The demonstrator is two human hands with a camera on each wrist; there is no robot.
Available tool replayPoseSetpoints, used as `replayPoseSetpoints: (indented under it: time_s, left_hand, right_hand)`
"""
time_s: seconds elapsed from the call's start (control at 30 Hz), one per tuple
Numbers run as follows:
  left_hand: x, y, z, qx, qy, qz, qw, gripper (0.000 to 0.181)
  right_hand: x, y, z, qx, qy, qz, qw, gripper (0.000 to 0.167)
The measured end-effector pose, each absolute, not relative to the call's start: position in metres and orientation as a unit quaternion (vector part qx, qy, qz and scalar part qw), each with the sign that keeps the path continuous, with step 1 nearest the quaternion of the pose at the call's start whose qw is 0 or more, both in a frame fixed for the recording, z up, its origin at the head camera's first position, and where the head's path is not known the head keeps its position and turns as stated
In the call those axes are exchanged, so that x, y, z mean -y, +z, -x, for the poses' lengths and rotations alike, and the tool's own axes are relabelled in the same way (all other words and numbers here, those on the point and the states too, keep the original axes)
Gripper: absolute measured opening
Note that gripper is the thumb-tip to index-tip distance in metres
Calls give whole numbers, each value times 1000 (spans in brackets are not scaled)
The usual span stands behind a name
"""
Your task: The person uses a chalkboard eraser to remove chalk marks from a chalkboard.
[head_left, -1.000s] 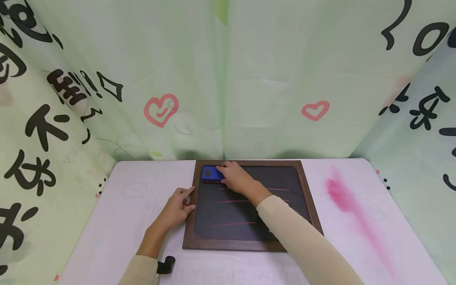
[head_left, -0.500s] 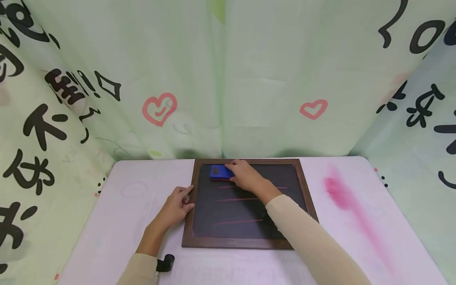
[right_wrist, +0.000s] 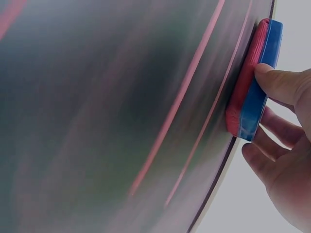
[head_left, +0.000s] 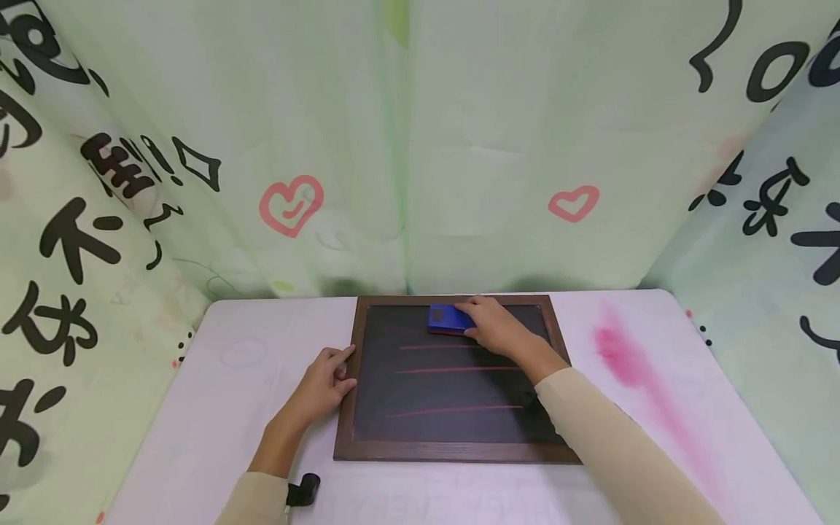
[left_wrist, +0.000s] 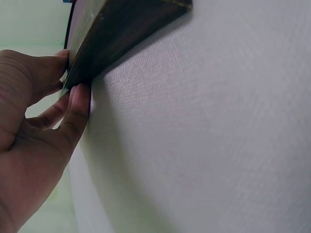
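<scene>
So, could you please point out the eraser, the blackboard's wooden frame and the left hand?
Eraser (head_left: 448, 319), head view: its blue top.
Wooden frame (head_left: 453, 451), head view: its near rail.
Left hand (head_left: 321, 382), head view: the back of the hand.

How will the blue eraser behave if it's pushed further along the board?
The blue eraser probably won't roll: it's a flat-sided block. Its red pad, ribbed and cloth-like, faces the chalkboard, so expect mild drag and some give. Its blue back looks glossy and may be slightly slippery under the right hand.
</scene>
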State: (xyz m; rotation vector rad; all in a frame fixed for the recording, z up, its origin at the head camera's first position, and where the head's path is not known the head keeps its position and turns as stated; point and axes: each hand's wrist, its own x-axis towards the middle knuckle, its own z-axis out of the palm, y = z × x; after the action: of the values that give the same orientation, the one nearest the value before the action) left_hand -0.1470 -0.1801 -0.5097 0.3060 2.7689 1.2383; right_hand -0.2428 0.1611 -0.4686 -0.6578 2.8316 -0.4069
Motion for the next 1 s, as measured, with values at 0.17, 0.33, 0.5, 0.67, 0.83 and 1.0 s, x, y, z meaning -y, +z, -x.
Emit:
replayPoseSetpoints:
  time_s: [0.17,0.33,0.5,0.67,0.83,1.0]
  left_hand:
    - [181,-511,146,-908,404,-95,53,63]
    - [182,-510,145,-910,400,-91,55,63]
    - [181,-509,146,-911,399,-95,55,62]
    - [181,-510,146,-910,399,-95,54,63]
    - [181,-510,146,-910,398,-98,52,62]
    - [181,-511,147,-913,393,-102,46,62]
  right_hand:
    - [-188,-467,237,-961,-143,222,84,56]
    - [-214,-464,232,-962,-149,217,74,54]
    - [-239,-463,230,-960,-155,224,60,51]
    - [-255,-462,228,-961,-153,223,62,50]
    - [-260,-459,225,-962,-151,217,68,50]
    - [-258,-459,222,-962,-145,225,59,50]
